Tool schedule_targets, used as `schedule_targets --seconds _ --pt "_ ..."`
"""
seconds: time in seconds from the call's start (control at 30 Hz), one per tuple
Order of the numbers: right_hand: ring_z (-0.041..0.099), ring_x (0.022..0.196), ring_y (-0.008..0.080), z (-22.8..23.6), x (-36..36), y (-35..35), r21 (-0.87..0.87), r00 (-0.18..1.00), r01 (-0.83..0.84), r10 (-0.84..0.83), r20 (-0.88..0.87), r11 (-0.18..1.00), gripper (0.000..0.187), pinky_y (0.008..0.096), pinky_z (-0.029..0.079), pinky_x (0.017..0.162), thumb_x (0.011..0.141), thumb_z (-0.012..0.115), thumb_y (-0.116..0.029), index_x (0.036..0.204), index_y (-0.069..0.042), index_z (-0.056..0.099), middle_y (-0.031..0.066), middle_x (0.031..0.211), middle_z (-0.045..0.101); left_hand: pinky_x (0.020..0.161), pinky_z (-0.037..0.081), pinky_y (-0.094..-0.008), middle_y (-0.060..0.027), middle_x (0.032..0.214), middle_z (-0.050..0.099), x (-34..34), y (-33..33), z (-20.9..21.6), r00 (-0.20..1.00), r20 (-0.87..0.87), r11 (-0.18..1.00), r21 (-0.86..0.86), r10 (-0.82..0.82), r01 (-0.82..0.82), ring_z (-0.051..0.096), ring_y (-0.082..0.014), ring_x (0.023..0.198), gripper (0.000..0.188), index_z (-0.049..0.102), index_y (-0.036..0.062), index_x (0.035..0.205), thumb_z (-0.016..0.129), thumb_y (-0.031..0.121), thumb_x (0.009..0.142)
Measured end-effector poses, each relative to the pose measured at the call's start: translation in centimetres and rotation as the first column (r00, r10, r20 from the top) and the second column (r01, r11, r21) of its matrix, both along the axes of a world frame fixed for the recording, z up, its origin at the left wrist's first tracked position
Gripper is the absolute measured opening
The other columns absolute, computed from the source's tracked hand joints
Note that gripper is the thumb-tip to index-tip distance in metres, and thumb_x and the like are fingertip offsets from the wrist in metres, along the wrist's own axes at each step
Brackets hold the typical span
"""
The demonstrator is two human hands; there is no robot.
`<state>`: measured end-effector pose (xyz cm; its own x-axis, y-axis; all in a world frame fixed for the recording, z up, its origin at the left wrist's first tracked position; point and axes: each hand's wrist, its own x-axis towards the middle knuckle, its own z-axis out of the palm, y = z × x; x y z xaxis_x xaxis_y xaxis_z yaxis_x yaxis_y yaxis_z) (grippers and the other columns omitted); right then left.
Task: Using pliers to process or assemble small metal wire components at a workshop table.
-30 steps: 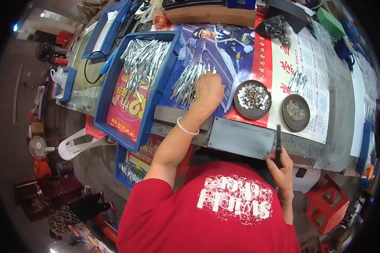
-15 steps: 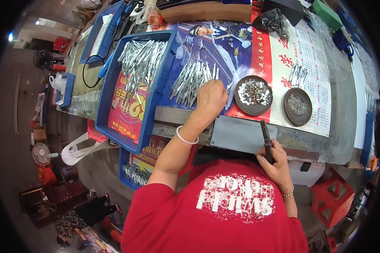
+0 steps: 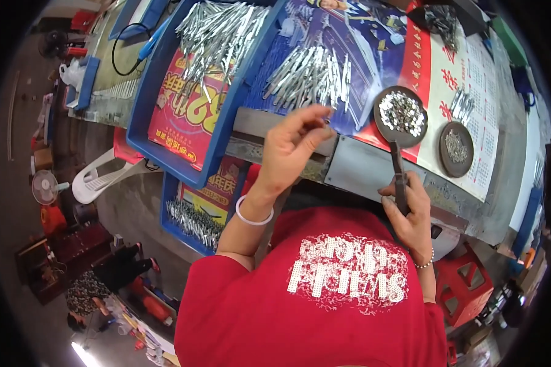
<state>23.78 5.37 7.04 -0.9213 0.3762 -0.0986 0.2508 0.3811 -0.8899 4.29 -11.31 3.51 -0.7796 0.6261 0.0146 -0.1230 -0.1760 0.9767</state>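
Note:
My left hand [image 3: 288,150] is raised over the front edge of the bench, thumb and fingers curled into a pinch. Whatever lies between its fingertips is too small to make out. Beyond it, a pile of slim silvery metal pieces [image 3: 312,76] rests on a blue printed sheet. In my right hand [image 3: 413,214] is a dark, narrow hand tool [image 3: 399,174], pointing away from me. Its far end overlaps the near rim of a round brown dish [image 3: 382,131] holding small shiny discs [image 3: 401,113]; contact cannot be judged.
A second brown dish [image 3: 455,171] holds tiny metal parts, with more slim pieces [image 3: 463,105] behind it. At left stands a blue tray [image 3: 134,137] of metal strips [image 3: 220,37]. Below it sits another blue bin [image 3: 172,229]. A red stool [image 3: 465,287] is at right.
My left hand has left the pile of metal pieces and come back toward me, fingers pinched. The tool in my right hand has moved up to the dish's rim. The whole view has shifted.

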Motion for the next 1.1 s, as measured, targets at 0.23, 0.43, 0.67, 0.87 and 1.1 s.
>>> schedule_targets --seconds 0.23,0.43,0.67,0.87,1.1 --pt "0.052 0.076 0.0232 1.0 -3.2 -2.0 0.086 0.997 -0.041 0.046 -0.059 0.995 0.015 0.0313 0.04 0.068 0.075 0.065 -0.007 0.088 0.001 0.066 0.0102 0.085 0.05 0.08 0.044 -0.0232 -0.0054 0.102 0.055 0.0 -0.2 -1.8 0.97 -0.139 0.979 0.013 -0.2 0.204 0.054 -0.0107 0.091 0.02 0.06 -0.0006 0.108 0.058 -0.008 0.09" --pt "0.057 0.078 0.026 1.8 -4.5 -2.0 0.172 0.993 -0.114 0.116 0.002 0.978 0.015 0.0324 0.044 0.069 0.075 0.067 -0.004 0.089 0.001 0.067 0.0136 0.092 0.055 0.078 0.045 -0.0241 -0.0054 0.098 0.054 -0.3 -0.1 -2.2 0.95 -0.226 0.974 0.03 -0.214 0.226 0.055 -0.013 0.089 0.017 0.059 0.0009 0.103 0.061 -0.006 0.088" --pt "0.051 0.07 0.0224 1.5 -5.6 -2.7 0.183 0.988 -0.145 0.153 -0.032 0.972 0.017 0.0298 0.038 0.062 0.074 0.066 -0.005 0.09 0.001 0.067 0.0103 0.085 0.051 0.074 0.045 -0.0239 -0.0055 0.096 0.056 -0.4 -0.4 -3.0 0.967 -0.182 0.97 0.132 -0.179 0.204 0.055 -0.013 0.087 0.015 0.06 0.0014 0.101 0.064 -0.003 0.087" --pt "0.056 0.073 0.0239 2.5 -5.7 -2.7 0.265 0.986 -0.147 0.162 -0.037 0.953 0.018 0.0323 0.043 0.064 0.074 0.067 -0.002 0.091 0.002 0.067 0.0134 0.091 0.054 0.072 0.045 -0.0233 -0.0069 0.096 0.056 -0.4 0.1 -4.0 0.961 -0.125 0.911 0.309 -0.246 0.273 0.056 -0.0127 0.083 0.01 0.059 0.0007 0.099 0.061 -0.002 0.09" --pt "0.065 0.085 0.0293 4.4 -4.7 -2.2 0.46 0.98 -0.092 0.162 -0.115 0.883 0.024 0.0357 0.052 0.077 0.072 0.065 0.009 0.096 0.007 0.06 0.0144 0.103 0.059 0.071 0.045 -0.0243 -0.0084 0.095 0.057 -0.4 -0.4 -4.4 0.951 -0.209 0.945 0.188 -0.228 0.268 0.056 -0.0132 0.079 0.007 0.056 0.0005 0.1 0.057 0.002 0.094"
